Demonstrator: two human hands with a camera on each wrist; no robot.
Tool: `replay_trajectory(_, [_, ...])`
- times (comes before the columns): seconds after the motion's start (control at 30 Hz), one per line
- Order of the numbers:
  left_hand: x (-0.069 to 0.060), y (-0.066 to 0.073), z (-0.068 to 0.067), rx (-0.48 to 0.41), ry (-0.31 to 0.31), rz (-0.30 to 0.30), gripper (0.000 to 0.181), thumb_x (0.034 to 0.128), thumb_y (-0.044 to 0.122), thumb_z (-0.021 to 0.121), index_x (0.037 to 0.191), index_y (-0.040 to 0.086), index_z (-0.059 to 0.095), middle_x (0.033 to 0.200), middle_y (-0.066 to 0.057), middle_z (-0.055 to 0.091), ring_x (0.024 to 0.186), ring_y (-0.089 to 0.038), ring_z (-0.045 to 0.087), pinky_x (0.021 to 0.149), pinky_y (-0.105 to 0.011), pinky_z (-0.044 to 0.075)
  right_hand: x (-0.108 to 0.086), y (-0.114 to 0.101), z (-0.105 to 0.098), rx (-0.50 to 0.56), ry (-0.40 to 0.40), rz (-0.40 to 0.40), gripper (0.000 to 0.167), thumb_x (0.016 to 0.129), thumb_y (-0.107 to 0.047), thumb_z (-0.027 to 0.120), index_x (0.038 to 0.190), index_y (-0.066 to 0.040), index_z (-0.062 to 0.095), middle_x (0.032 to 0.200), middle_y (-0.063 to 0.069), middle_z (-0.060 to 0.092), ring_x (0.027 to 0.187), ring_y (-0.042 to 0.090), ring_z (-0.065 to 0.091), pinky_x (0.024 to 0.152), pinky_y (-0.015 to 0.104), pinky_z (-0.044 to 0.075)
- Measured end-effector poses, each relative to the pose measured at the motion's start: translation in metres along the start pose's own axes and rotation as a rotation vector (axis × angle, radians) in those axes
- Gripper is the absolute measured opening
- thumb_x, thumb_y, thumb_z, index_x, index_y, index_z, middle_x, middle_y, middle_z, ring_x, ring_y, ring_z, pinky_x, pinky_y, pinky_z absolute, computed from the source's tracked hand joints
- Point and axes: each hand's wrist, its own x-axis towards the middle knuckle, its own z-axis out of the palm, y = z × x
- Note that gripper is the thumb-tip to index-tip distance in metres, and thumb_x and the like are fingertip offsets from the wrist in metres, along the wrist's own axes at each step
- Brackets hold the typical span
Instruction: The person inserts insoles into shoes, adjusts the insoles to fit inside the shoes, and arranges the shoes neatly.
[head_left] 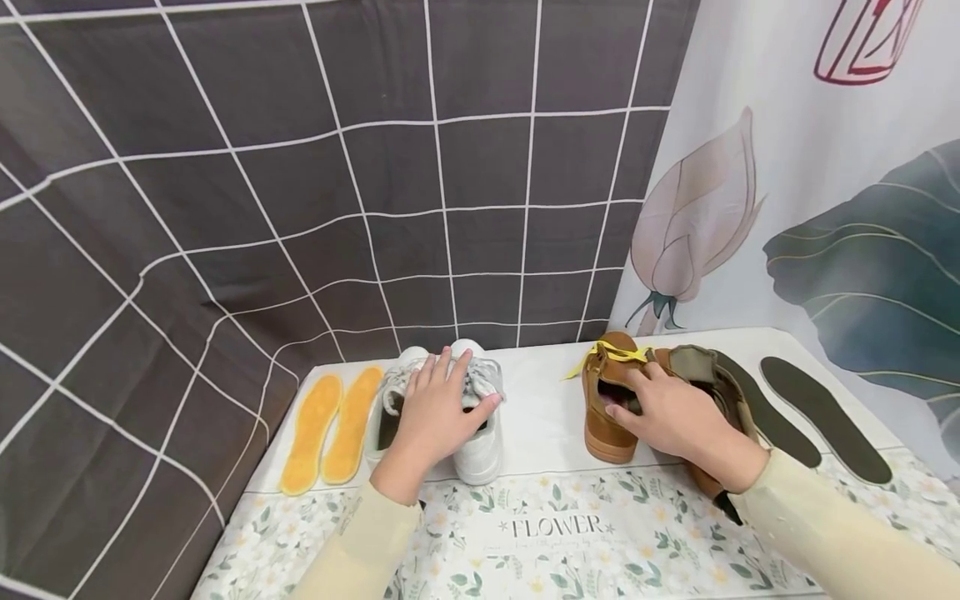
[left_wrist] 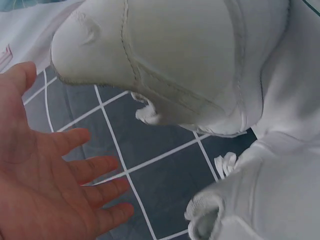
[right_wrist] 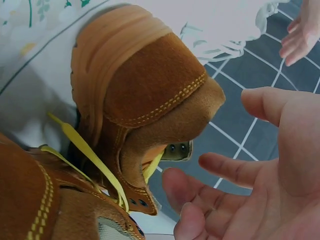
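Shoes stood in two pairs on the table (head_left: 538, 408), toes towards the dark gridded curtain (head_left: 480, 175): white sneakers (head_left: 480, 460) left of centre, brown shoes (head_left: 609, 440) right, one with a yellow lace (head_left: 628, 353).

Hands: left hand (head_left: 438, 412) hung over the white pair, fingers straight and spread, gripping nothing; the left wrist view showed air between palm and shoe. Right hand (head_left: 678, 417) hung over the brown pair, fingers loosely bent, thumb apart, also holding nothing.

Progress: both pairs placed side by side. Orange insoles (head_left: 311, 435) lay flat just beside the white pair; dark insoles (head_left: 825, 421) lay right of the brown, the inner one partly covered. I judged this an early stage, with no insole fitted from either set and all four left to handle. Whether the shoes held other liners, I could not tell.

Room: a broad white strip separated the pairs. Tightest sides: left, orange insoles near the curtain; back, toes near its foot. Towards the person, the floral print (head_left: 555, 567) gave the freest approach.
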Motion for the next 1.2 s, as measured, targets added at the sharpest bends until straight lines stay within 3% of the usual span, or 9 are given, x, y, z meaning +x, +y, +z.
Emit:
replay_trajectory(0.23, [-0.001,0.012,0.001,-0.036,0.031,0.045,0.072,0.0957,0.053,0.056,0.154,0.014,0.04,0.158,-0.018,0.036,0.146,-0.04,0.032,0.119,-0.056,0.024,-0.001,-0.002,0.004,0.012,-0.011,0.023,0.062,0.092,-0.051,0.064,0.133,-0.005,0.059,0.121,0.026,0.055,0.074,0.031,0.063,0.055,0.045,0.051])
replay_trajectory(0.47, [-0.004,0.033,0.0,-0.128,-0.013,0.099,0.067,0.0966,0.046,0.057,0.153,0.014,0.041,0.158,-0.017,0.037,0.147,-0.038,0.032,0.119,-0.054,0.027,-0.003,-0.004,0.005,0.024,-0.004,0.07,0.061,0.092,-0.047,0.064,0.132,-0.001,0.057,0.113,0.031,0.058,0.066,0.033,0.061,0.053,0.047,0.049])
replay_trajectory(0.63, [-0.007,0.053,0.004,-0.195,-0.05,0.122,0.065,0.0971,0.046,0.057,0.153,0.018,0.041,0.16,-0.015,0.034,0.147,-0.037,0.031,0.116,-0.056,0.031,-0.002,-0.004,0.006,0.006,-0.078,0.053,0.069,0.092,-0.055,0.061,0.137,-0.004,0.053,0.091,0.014,0.07,0.071,0.03,0.066,0.056,0.047,0.05])
replay_trajectory(0.73, [-0.007,0.067,0.013,-0.235,-0.098,0.12,0.065,0.0972,0.049,0.055,0.155,0.022,0.039,0.163,-0.013,0.03,0.148,-0.035,0.03,0.116,-0.057,0.032,0.0,-0.002,0.008,0.011,-0.139,0.044,0.079,0.091,-0.063,0.059,0.142,-0.004,0.05,0.084,0.006,0.071,0.074,0.028,0.068,0.059,0.049,0.051])
replay_trajectory(0.9, [-0.005,0.086,0.033,-0.336,-0.169,0.101,0.067,0.098,0.049,0.054,0.156,0.023,0.035,0.163,-0.01,0.029,0.148,-0.031,0.032,0.116,-0.052,0.034,0.001,0.002,0.013,0.017,-0.183,0.027,0.082,0.09,-0.064,0.059,0.141,0.0,0.051,0.091,0.012,0.073,0.083,0.035,0.07,0.067,0.054,0.053])
replay_trajectory(1.2, [0.003,0.092,0.065,-0.434,-0.13,0.025,0.06,0.0984,0.043,0.055,0.153,0.021,0.041,0.159,-0.008,0.037,0.144,-0.029,0.039,0.115,-0.047,0.037,0.001,0.006,0.019,0.055,-0.221,0.007,0.073,0.093,-0.059,0.059,0.135,0.002,0.057,0.109,0.02,0.072,0.092,0.041,0.069,0.077,0.057,0.053])
